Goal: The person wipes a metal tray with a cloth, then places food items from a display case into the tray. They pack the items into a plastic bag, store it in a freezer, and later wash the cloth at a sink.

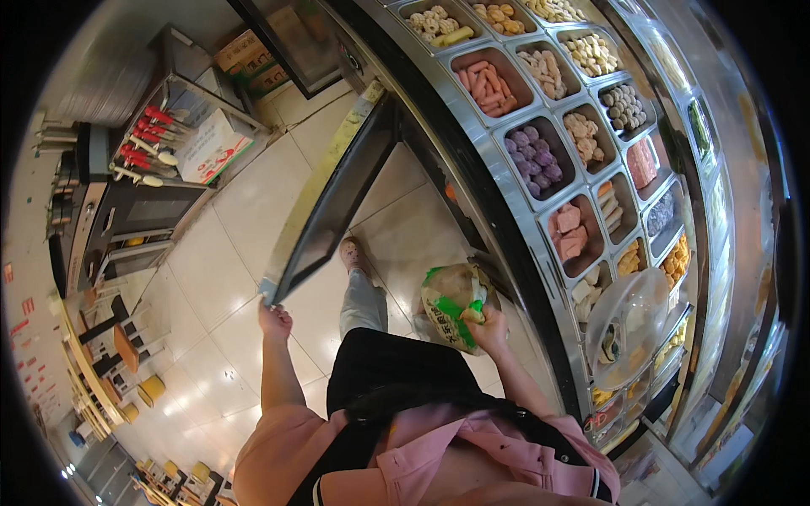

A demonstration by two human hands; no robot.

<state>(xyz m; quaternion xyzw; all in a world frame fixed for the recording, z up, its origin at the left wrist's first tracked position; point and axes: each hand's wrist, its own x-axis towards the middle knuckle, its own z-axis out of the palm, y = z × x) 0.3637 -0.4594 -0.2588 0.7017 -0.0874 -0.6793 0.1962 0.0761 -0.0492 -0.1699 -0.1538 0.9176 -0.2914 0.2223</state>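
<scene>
My left hand [275,320] grips the outer corner of a swung-open door [332,183] with a dark inner panel, hinged on the refrigerated food counter. From my right hand [488,327] hangs a printed plastic bag [452,302], green and clear, bearing writing. The hand is closed around the bag's gathered top. The bag is beside the counter's open front, low over the tiled floor. What it contains is mostly hidden by the print. The counter's steel rim [490,161] runs along my right side.
Metal pans hold sausages [487,88], purple balls [533,161] and pink meat blocks [568,231]. A clear plastic bowl [626,329] rests over the nearer pans. Left stands a shelf with red-handled utensils [152,129] and a white box [212,145]. My shoe [352,255] is beside the open door.
</scene>
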